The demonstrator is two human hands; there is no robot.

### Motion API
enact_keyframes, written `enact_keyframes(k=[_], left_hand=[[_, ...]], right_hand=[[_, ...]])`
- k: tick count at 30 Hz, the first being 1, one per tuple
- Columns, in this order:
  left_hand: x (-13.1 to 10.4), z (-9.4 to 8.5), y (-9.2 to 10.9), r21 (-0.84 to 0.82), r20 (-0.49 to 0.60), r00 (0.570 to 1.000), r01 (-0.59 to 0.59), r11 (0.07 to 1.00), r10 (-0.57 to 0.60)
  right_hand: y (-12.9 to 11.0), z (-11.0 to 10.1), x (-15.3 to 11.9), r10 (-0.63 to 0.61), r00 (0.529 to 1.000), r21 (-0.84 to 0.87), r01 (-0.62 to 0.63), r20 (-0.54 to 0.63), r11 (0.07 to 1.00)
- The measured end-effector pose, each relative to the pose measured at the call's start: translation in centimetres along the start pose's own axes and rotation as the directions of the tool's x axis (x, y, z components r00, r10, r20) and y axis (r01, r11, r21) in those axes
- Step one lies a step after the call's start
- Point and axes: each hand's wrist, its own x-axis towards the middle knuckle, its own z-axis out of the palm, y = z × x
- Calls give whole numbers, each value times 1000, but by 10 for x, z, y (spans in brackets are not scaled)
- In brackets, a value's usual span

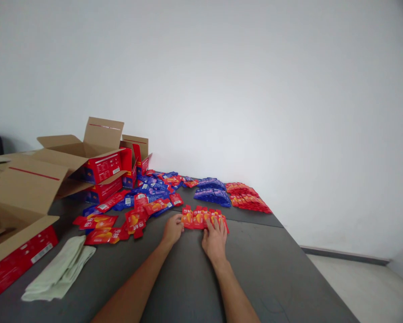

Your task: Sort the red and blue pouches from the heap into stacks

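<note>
A short row of overlapping red sachets (197,218) with an orange fruit print lies flat on the dark table in front of me. At the row's left end, my left hand (173,229) has its fingers curled and pinched at the edge of the leftmost sachet. My right hand (215,238) rests on the right part of the row, fingers spread over the sachets and hiding some of them. Just behind are neat stacks of blue sachets (212,196) and red sachet stacks (250,198).
A loose heap of mixed red and blue sachets (147,190) spreads to the left. Open cardboard cartons (102,168) stand behind it, with another open carton (23,251) nearer. A folded pale cloth (58,269) lies beside that one. The table's right edge (317,270) drops to the floor; a wall rises behind.
</note>
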Motion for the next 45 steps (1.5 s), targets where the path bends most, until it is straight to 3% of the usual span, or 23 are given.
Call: enact_keyframes(k=[3,7,12,20,32,39,45], left_hand=[[-2,3,3,218,32,997,-76,973,70],[-13,9,12,511,95,967,-251,822,236],[-27,16,20,703,99,961,-251,665,257],[-32,18,25,732,239,942,-334,594,235],[-29,44,37,782,161,946,-295,549,280],[-31,44,36,771,166,942,-309,557,292],[-38,37,41,760,166,951,-291,582,259]], right_hand=[[1,7,-1,58,993,-61,-52,99,997],[2,12,-3,90,975,-79,-75,206,994],[3,11,-3,98,958,-97,-75,270,992],[1,9,-2,110,952,-76,-92,287,993],[8,4,-1,109,962,-10,-110,251,994],[4,1,-3,96,969,4,-100,227,995],[-8,-6,-7,-12,982,24,8,187,1000]])
